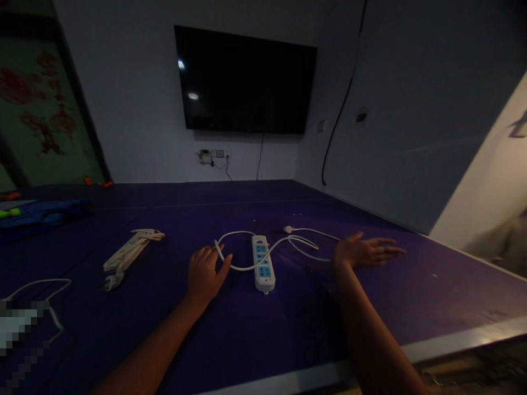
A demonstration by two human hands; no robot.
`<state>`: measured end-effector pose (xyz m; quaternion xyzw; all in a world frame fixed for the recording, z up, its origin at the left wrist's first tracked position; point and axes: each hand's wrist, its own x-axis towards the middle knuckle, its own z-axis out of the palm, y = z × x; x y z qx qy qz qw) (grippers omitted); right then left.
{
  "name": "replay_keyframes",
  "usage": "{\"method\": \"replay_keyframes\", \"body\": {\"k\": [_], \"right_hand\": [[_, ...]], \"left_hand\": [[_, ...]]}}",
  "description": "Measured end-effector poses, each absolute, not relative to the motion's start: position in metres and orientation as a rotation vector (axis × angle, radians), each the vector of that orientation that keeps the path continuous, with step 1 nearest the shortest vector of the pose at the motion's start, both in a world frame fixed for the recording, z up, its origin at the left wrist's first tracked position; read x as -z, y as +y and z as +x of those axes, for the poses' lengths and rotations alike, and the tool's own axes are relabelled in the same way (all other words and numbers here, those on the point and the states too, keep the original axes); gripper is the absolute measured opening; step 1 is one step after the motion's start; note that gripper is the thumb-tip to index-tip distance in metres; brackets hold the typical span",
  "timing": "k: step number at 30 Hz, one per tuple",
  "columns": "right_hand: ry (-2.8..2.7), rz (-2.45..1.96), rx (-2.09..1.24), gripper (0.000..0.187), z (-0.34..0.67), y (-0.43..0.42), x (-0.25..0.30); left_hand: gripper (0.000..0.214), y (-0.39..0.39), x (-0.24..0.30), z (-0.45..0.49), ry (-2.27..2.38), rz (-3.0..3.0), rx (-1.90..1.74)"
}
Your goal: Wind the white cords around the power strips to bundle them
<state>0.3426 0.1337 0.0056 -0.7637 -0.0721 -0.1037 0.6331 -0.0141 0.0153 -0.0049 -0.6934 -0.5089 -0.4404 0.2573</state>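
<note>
A white power strip (264, 278) with blue socket faces lies lengthwise on the purple surface in front of me. Its white cord (242, 269) loops left to my left hand (207, 274), then crosses back over the strip to the right. The cord passes between my left thumb and curled fingers, which grip it loosely. On the right, my right hand (362, 251) is stretched out with its fingers extended, holding nothing. Part of the cord runs up to its wrist, where the hand hides it. The cord's white plug (288, 229) rests beyond the strip.
A second power strip (125, 253), wrapped in its cord, lies to the left. A thin white cable (41, 281) is near a pixelated patch at far left. Blue cloth (49, 213) sits behind. A television (247, 82) hangs on the wall; a black cable (343, 104) dangles at right.
</note>
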Motion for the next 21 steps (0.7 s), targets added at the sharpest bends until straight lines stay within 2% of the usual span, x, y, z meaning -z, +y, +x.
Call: {"method": "replay_keyframes", "body": {"k": [3, 8, 11, 12, 14, 16, 19, 21], "right_hand": [[-0.784, -1.611, 0.492, 0.051, 0.314, 0.126, -0.017], [-1.933, -1.066, 0.316, 0.035, 0.232, 0.099, -0.022], [-2.329, -0.658, 0.253, 0.030, 0.189, 0.077, -0.018], [-2.389, -0.575, 0.245, 0.034, 0.179, 0.071, -0.016], [-2.430, -0.557, 0.264, 0.025, 0.167, 0.064, -0.013], [-2.356, -0.717, 0.245, 0.020, 0.164, 0.063, -0.010], [-1.965, -0.987, 0.008, 0.031, 0.171, 0.070, -0.010], [-1.627, -1.020, -0.186, 0.037, 0.182, 0.078, -0.013]], "left_hand": [[0.033, 0.015, 0.005, -0.014, -1.417, -1.910, 1.194], [0.041, 0.016, 0.006, -0.016, -1.474, -1.962, 1.181], [0.047, 0.014, 0.006, -0.016, -1.426, -2.043, 1.182], [0.048, 0.013, 0.005, -0.016, -1.390, -2.083, 1.176], [0.050, 0.011, 0.005, -0.014, -1.330, -2.157, 1.144], [0.054, 0.008, 0.004, -0.009, -1.311, -2.203, 1.092], [0.058, 0.003, 0.003, 0.003, -1.320, -2.299, 0.992], [0.059, 0.000, 0.002, 0.012, -1.271, -2.448, 0.872]]}}
